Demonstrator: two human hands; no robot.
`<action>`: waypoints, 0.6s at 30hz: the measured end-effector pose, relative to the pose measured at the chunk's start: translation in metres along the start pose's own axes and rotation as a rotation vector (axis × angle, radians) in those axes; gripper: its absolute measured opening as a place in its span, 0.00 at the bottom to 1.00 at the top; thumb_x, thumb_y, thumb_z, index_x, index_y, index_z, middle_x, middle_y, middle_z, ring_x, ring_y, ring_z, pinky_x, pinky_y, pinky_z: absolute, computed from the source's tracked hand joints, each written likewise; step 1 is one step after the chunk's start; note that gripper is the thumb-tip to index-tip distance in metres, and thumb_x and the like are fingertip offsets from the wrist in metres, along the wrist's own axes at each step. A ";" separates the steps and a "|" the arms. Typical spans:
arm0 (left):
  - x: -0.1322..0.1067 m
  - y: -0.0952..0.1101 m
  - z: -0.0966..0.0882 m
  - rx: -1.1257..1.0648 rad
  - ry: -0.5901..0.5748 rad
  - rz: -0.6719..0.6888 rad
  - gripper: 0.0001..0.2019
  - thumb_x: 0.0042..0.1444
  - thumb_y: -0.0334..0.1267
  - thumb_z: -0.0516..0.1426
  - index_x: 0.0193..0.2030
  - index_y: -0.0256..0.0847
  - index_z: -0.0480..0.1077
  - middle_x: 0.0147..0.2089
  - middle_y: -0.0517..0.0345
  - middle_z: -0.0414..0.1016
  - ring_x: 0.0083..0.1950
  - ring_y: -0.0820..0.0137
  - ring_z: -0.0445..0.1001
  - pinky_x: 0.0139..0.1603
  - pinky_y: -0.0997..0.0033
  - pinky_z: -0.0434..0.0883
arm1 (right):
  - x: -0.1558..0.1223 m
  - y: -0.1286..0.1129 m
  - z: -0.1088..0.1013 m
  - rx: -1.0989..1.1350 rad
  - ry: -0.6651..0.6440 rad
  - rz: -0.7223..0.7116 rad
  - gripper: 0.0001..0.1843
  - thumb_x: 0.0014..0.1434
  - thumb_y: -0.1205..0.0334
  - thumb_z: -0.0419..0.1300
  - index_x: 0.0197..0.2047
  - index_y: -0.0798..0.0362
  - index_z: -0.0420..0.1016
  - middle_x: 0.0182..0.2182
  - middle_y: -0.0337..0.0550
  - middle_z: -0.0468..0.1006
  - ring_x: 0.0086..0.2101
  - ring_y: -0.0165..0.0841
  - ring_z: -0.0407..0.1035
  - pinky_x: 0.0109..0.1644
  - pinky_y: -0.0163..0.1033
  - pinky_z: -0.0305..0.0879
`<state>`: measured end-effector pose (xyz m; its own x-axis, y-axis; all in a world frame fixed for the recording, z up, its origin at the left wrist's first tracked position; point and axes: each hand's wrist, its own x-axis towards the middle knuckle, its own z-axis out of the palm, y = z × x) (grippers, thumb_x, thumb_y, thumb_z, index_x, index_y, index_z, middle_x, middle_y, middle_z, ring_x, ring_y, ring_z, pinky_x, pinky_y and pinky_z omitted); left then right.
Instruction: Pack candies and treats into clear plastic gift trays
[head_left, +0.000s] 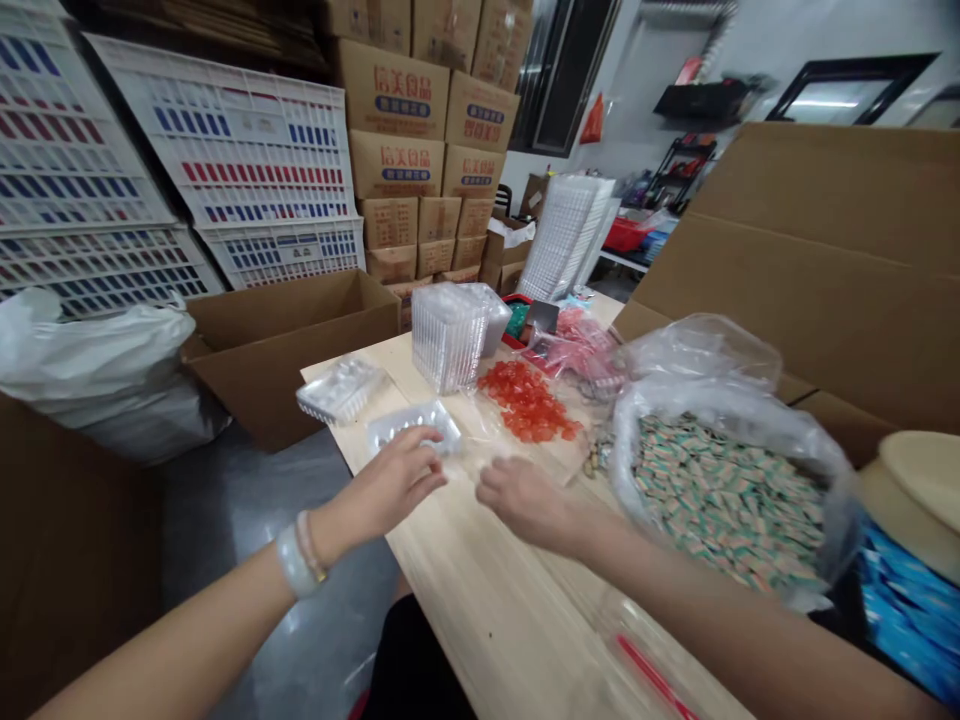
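Note:
My left hand [399, 482] is at the near edge of a clear plastic tray with moulded cups [416, 425], its fingers bent and apart with nothing visible between them. To its right, my right hand [526, 500] is low over the wooden table [480, 590], slightly blurred. Its fingers are curled together, and whatever may be inside them is hidden. Just beyond it lies a pile of small orange-red pieces [529, 400] on clear plastic film. A tall stack of clear plastic trays [448, 335] stands behind the single tray, and a short stack [341, 388] lies at the left table edge.
A big plastic-lined container of small green-and-beige packets [727, 500] is on the right, beside an open cardboard flap [817, 220]. An open cardboard box [292, 350] stands left of the table. White crates [262, 150] and stacked cartons [397, 90] are behind. A red strip [652, 675] lies nearby.

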<state>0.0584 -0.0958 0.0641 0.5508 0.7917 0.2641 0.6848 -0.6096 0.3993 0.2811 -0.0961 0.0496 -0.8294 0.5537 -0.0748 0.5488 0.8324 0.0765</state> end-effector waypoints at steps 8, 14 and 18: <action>0.008 -0.040 0.044 0.103 -0.062 -0.057 0.27 0.47 0.51 0.54 0.54 0.45 0.58 0.60 0.49 0.53 0.61 0.57 0.47 0.58 0.55 0.51 | -0.090 0.015 0.057 0.141 -0.279 0.222 0.11 0.56 0.58 0.52 0.31 0.54 0.70 0.29 0.45 0.72 0.31 0.34 0.65 0.33 0.38 0.58; 0.024 -0.101 0.052 0.189 -0.229 -0.180 0.37 0.41 0.59 0.54 0.58 0.51 0.52 0.61 0.49 0.50 0.61 0.49 0.45 0.55 0.49 0.49 | -0.057 0.027 0.049 0.188 -0.171 0.290 0.22 0.51 0.49 0.56 0.47 0.51 0.66 0.43 0.49 0.68 0.42 0.40 0.62 0.43 0.43 0.58; 0.022 -0.116 0.055 0.170 -0.235 -0.157 0.31 0.44 0.61 0.50 0.55 0.54 0.57 0.62 0.54 0.49 0.61 0.52 0.45 0.55 0.54 0.50 | -0.081 0.012 0.072 0.259 -0.246 0.277 0.24 0.50 0.53 0.58 0.51 0.44 0.62 0.49 0.47 0.65 0.45 0.39 0.60 0.46 0.45 0.56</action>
<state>0.0171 -0.0093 -0.0244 0.5136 0.8580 -0.0071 0.8292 -0.4942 0.2612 0.3625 -0.1297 -0.0152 -0.6149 0.7193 -0.3233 0.7809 0.6125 -0.1224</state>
